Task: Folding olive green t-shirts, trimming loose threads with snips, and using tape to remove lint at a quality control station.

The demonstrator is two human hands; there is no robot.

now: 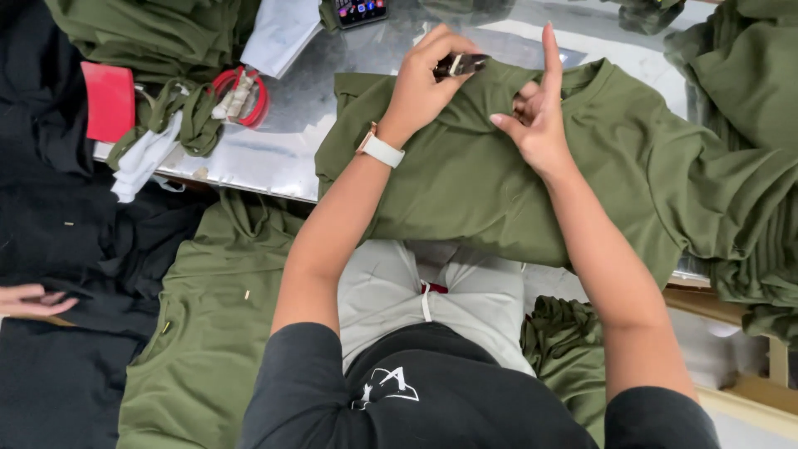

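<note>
Fig.: olive garment (499,183) spread on steel table (274,158), neckline at far edge, hem hanging over near edge toward the person. Left hand (420,83), w/ white wristwatch (381,150), fingers curled shut round a small dark tool (460,64) at the collar; tool mostly hidden, kind unclear. Right hand (536,116) at the neckline just right of it: forefinger straight up, remaining fingers bent into the cloth; grip can't be confirmed. Left of garment: red card (108,100), red loop (241,93). Phone (359,11) beyond, cut off. Another person's hand (29,299) at far left, partly out of frame.
</note>
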